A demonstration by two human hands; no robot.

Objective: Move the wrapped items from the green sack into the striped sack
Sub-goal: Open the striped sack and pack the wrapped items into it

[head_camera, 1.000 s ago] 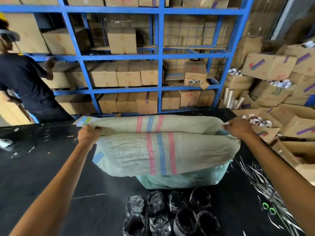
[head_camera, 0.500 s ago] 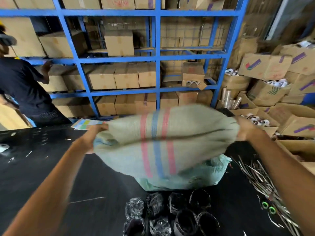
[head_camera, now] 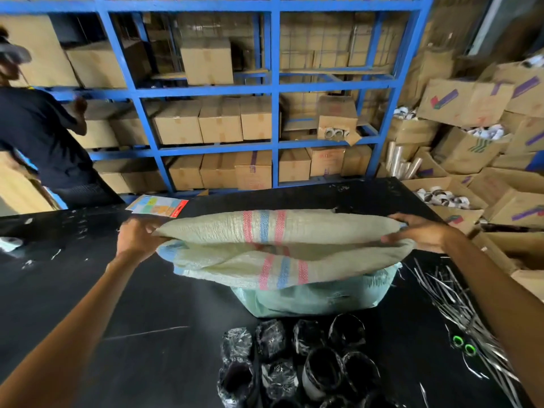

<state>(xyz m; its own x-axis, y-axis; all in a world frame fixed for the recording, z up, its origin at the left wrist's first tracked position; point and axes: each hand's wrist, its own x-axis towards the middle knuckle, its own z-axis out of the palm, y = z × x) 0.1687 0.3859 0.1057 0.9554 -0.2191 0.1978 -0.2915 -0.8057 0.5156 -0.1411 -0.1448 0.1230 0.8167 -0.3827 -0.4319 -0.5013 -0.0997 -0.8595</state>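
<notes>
Left hand (head_camera: pixel 137 237): the left end of the striped sack (head_camera: pixel 323 228) is gripped, with the fingers curled round the bunched cloth.
Right hand (head_camera: pixel 424 234): the right end of the same sack is held, with the fingers laid along its edge and closed on it.
Striped sack: it is held stretched between the two hands above the bench (head_camera: pixel 88 275). Its long axis runs left to right, and it is crossed from far to near by red and blue stripes. A gap between an upper and a lower layer is turned toward the camera; whether this is the mouth cannot be told.
Green sack (head_camera: pixel 309 298): it is set on the bench beneath the striped sack, whose lower layer is draped over its top.
Wrapped items (head_camera: pixel 294 357): dark rolls in clear wrap are clustered on the bench just in front of the green sack, apart from both hands.
Bench: silvery strips (head_camera: pixel 453 295) are scattered at its right.
Behind: a blue rack (head_camera: pixel 275 83) is filled with cardboard boxes.
</notes>
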